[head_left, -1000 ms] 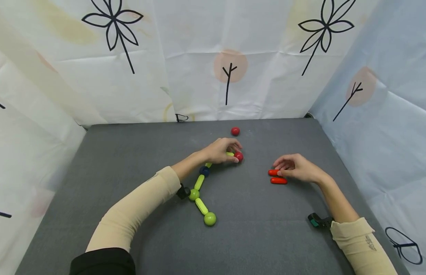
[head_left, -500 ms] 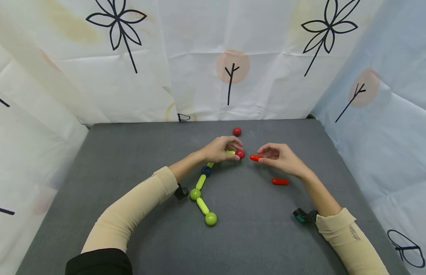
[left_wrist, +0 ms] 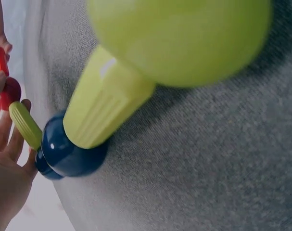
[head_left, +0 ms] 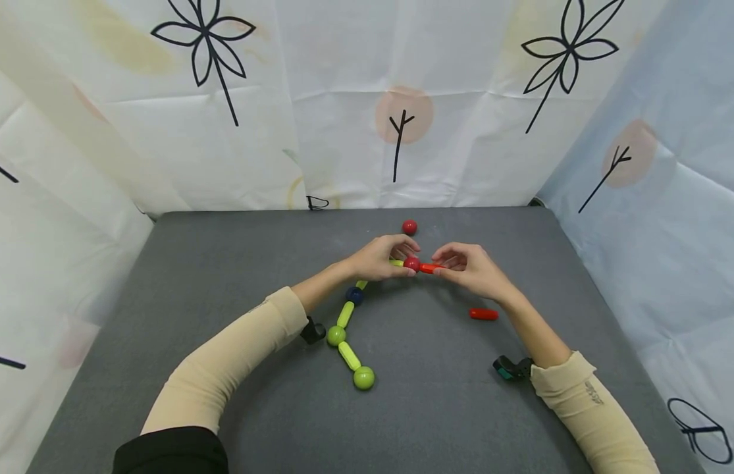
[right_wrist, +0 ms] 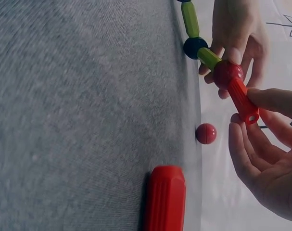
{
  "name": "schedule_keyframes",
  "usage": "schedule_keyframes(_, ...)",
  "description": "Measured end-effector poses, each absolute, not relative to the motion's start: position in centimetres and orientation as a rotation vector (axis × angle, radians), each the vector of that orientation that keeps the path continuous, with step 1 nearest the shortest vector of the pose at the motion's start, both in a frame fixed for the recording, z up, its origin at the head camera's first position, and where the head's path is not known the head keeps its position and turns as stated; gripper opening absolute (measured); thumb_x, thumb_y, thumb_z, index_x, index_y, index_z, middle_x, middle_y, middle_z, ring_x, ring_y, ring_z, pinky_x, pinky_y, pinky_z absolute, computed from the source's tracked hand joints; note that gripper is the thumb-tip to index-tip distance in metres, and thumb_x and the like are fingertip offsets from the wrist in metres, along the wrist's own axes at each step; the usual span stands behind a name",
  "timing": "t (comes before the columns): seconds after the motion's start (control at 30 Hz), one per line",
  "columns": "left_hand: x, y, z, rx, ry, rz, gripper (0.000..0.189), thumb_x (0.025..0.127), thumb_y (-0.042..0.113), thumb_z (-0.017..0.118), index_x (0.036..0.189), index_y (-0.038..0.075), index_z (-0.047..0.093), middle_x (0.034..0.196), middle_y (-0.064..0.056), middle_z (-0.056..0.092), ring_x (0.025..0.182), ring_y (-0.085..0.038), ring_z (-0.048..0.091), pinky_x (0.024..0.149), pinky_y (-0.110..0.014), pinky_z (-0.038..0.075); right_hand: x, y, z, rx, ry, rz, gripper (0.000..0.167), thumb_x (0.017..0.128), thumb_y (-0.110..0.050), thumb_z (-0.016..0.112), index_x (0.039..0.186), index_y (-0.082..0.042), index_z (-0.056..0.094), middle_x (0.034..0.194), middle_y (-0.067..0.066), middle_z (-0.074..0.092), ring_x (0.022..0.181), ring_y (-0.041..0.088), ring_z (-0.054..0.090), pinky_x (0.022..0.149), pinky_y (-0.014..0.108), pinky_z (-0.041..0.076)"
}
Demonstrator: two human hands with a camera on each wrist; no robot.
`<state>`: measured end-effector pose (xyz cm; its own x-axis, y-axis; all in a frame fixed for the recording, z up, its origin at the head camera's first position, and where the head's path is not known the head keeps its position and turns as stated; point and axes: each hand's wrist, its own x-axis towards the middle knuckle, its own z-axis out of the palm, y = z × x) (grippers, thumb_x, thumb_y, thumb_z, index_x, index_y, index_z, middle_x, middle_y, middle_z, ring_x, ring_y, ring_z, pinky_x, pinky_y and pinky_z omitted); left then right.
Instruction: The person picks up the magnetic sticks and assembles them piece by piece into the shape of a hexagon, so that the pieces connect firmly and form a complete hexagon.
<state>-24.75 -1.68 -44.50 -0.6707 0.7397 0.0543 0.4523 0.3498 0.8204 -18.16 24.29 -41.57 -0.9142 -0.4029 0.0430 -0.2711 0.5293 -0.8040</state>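
Observation:
My left hand (head_left: pixel 378 258) grips the red ball (head_left: pixel 411 264) at the far end of a chain of balls and yellow-green rods. Pinched between thumb and fingers of my right hand (head_left: pixel 473 268) is a red rod (right_wrist: pixel 242 102), its end touching that red ball. Along the chain come a dark blue ball (head_left: pixel 354 295), a yellow-green rod (head_left: pixel 345 314), a green ball (head_left: pixel 336 336), and another green ball (head_left: pixel 363 378) at the near end. The left hand hides part of the chain in the head view; a second dark blue ball (right_wrist: pixel 195 48) shows in the right wrist view.
A loose red ball (head_left: pixel 409 227) lies beyond the hands, near the back edge of the grey table (head_left: pixel 426 415). Another red rod (head_left: pixel 483 314) lies below the right hand. Patterned white cloth (head_left: pixel 337 131) hangs behind and at both sides.
My right hand has picked up one of the two red rods and carried it left and away from me to the red ball. The left hand keeps its hold, almost still.

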Motion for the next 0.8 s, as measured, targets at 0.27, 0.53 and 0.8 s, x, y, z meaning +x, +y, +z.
schedule_keyframes(0.27, -24.5, -1.4, -44.4, 1.082, 2.307, 1.233, 0.050, 0.098, 0.012, 0.081, 0.142, -0.002, 0.062, 0.130, -0.017, 0.073, 0.109, -0.027, 0.077, 0.102, -0.036, 0.062, -19.7, 24.5, -40.1, -0.584, 2.601, -1.302, 0.028, 0.104, -0.010, 0.074, 0.126, 0.005, 0.071, 0.119, 0.023, 0.076, 0.101, 0.032, 0.074, 0.084, 0.021, 0.060)
schedule_keyframes(0.53, -24.2, -1.4, -44.5, 1.107, 2.285, 1.283, 0.045, 0.099, 0.005, 0.078, 0.140, -0.004, 0.063, 0.130, -0.016, 0.075, 0.115, -0.027, 0.074, 0.108, -0.037, 0.060, -25.0, 24.5, -38.8, -0.517, 2.525, -1.221, 0.037, 0.108, -0.017, 0.069, 0.140, 0.001, 0.066, 0.142, 0.024, 0.067, 0.124, 0.049, 0.069, 0.105, 0.054, 0.061)
schedule_keyframes(0.8, -23.8, -1.0, -44.7, 1.154, 2.287, 1.304, 0.042, 0.098, 0.000, 0.074, 0.138, -0.004, 0.064, 0.124, -0.013, 0.078, 0.112, -0.025, 0.071, 0.104, -0.031, 0.057, -29.8, 23.3, -41.5, -0.566, 2.417, -1.116, 0.050, 0.109, -0.010, 0.063, 0.157, 0.002, 0.051, 0.161, 0.029, 0.051, 0.141, 0.052, 0.061, 0.109, 0.062, 0.056)
